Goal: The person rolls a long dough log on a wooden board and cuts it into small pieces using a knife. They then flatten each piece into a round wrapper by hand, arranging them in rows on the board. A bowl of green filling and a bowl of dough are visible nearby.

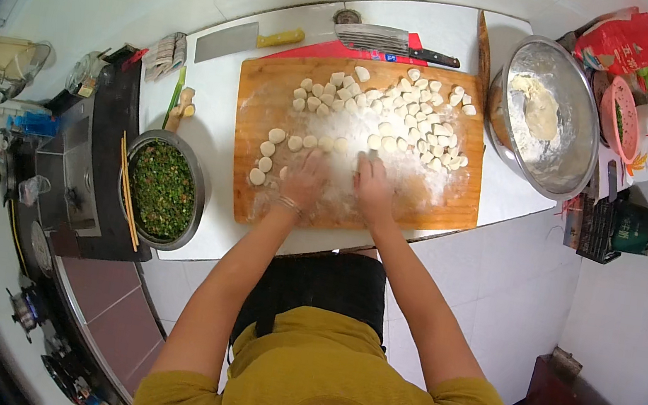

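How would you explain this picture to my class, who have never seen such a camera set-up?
There is no machine here, just a person's two bare hands. The picture comes from a wide fisheye camera on that person's head, looking down; that is why straight edges bend and the forearms come in from below.

The left hand and right hand are at a floury board with many small dough pieces on it. Whether either holds one is too small to tell.

Around the board on the white table are a yellow-handled cleaver, a black-handled knife, a metal bowl of dough and a bowl of chopped greens.
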`<state>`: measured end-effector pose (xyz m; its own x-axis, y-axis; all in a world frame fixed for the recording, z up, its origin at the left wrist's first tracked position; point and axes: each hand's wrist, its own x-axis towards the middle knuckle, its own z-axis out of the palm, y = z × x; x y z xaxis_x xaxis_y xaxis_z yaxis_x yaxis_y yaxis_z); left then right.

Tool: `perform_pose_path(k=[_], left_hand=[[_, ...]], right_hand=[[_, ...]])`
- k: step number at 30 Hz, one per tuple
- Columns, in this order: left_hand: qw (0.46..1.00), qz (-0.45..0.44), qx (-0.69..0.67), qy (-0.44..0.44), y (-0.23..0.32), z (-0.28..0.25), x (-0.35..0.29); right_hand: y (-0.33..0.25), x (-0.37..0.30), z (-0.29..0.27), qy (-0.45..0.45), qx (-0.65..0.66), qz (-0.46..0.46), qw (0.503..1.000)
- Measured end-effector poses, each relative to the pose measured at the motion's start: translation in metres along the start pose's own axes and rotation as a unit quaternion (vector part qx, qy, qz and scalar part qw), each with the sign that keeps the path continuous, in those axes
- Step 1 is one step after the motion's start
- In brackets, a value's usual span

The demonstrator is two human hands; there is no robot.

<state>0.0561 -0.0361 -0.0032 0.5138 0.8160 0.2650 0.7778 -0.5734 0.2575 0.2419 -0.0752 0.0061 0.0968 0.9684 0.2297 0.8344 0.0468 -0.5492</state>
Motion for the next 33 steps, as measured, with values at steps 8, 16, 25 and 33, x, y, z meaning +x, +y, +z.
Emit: perform_pose_path(k=[8, 16, 25, 33], left_hand=[[0.996, 0.078, -0.028, -0.034, -0.004, 0.001, 0.054], [0.996, 0.033, 0.078, 0.024, -0.04, -0.015, 0.049], [0.993, -0.097, 0.063, 0.015, -0.026, 0.002, 0.102], [0.997, -0.074, -0.018, 0.006, -0.024, -0.002, 0.1]], right_hand=[[0.007, 0.065, -0.021, 0.019, 0.064, 0.017, 0.998], [0.022, 0.125, -0.004, -0.01, -0.064, 0.052, 0.997], [0.006, 0.103, -0.03, 0.063, 0.091, 0.103, 0.989], [0.014, -0.019, -0.041, -0.035, 0.109, 0.126, 0.985]])
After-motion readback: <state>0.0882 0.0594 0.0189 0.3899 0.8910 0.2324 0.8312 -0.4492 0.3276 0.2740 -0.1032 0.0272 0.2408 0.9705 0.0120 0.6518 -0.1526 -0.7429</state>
